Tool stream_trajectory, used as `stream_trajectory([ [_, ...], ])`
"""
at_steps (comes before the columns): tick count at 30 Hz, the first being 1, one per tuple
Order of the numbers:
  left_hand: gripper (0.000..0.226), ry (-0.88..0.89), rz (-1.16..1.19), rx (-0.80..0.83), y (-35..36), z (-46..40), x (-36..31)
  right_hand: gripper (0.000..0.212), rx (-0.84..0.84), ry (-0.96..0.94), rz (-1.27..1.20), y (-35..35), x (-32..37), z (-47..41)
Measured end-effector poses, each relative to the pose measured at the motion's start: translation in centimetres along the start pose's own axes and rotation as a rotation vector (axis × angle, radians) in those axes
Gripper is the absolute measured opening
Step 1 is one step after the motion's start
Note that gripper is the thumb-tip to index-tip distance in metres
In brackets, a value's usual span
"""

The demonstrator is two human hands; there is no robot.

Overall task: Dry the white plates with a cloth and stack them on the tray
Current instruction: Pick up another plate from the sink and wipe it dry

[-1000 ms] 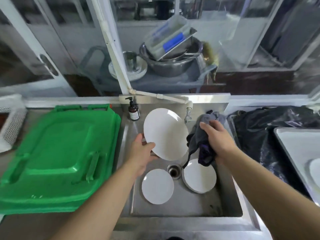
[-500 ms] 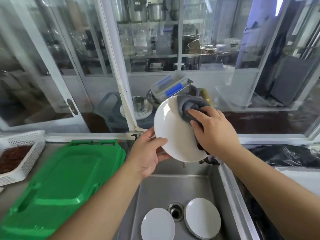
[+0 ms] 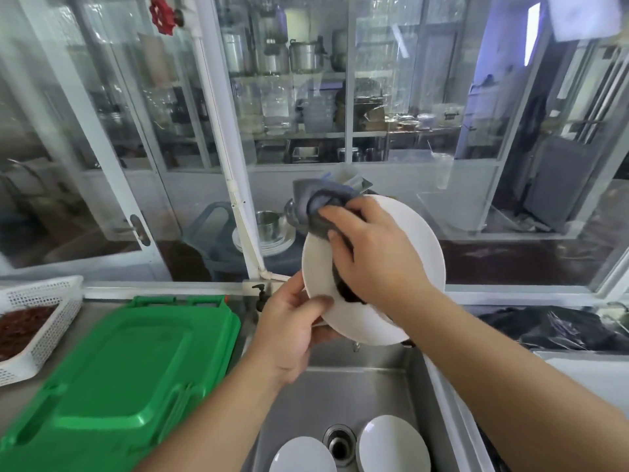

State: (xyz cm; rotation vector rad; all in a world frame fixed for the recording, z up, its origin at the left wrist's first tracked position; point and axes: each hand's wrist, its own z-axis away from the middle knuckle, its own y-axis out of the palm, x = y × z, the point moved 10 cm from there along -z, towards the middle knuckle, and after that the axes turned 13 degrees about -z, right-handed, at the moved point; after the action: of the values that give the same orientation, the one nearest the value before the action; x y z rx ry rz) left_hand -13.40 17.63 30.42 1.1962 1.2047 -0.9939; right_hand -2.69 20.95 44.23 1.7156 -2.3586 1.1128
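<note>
At the frame's centre the left hand [image 3: 292, 330] pinched the lower-left rim of a tilted white plate [image 3: 413, 253] held above the sink [image 3: 343, 396]. The right hand [image 3: 377, 264] pressed a grey cloth [image 3: 318, 209] flat against its face. Two more plates [image 3: 394, 444] lay in the basin, possibly still wet.

Both hands raised, forearms converging.
Left hand [image 3: 292, 330] pinches with thumb on top, fingers curled; right hand [image 3: 371, 257] palm-down, fingers spread, pressing flat.

No readable text, label, brand or number shows anywhere.
</note>
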Motion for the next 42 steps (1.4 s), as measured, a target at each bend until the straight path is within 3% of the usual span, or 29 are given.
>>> stream_trajectory([
  [5,0.044,0.069,0.059,-0.070,-0.9,-0.2,-2.1,0.032,-0.102,0.158,0.105,-3.3,-3.8,-2.2],
  [12,0.055,0.137,0.034,-0.162,-2.4,-1.1,-4.5,0.032,-0.074,0.329,0.079,-2.4,-6.0,3.3],
  [17,0.046,0.131,-0.020,-0.147,-1.5,-1.2,-4.1,0.034,0.002,0.233,-0.158,1.0,-2.0,5.9],
  [22,0.047,0.117,-0.003,-0.103,-0.7,-1.0,-3.7,0.033,-0.005,0.139,-0.197,0.4,-0.3,0.9],
  [26,0.051,0.114,0.004,-0.128,-0.7,-0.8,-3.9,0.032,-0.071,0.117,-0.109,-1.6,-1.0,-3.8],
  [30,0.042,0.175,0.051,-0.172,-1.9,-0.8,-5.5,0.033,-0.141,0.256,0.086,-3.5,-4.5,-4.8],
  [33,0.048,0.193,0.026,-0.199,-2.9,-1.2,-6.3,0.031,-0.140,0.329,0.160,-3.6,-6.4,-3.3],
  [38,0.056,0.168,0.021,-0.243,-3.4,-1.6,-5.7,0.028,-0.152,0.451,-0.099,-2.2,-9.5,-0.1],
  [42,0.058,0.176,0.051,-0.247,-2.9,-1.6,-5.2,0.044,-0.329,0.687,-0.379,-2.5,-12.3,2.9],
])
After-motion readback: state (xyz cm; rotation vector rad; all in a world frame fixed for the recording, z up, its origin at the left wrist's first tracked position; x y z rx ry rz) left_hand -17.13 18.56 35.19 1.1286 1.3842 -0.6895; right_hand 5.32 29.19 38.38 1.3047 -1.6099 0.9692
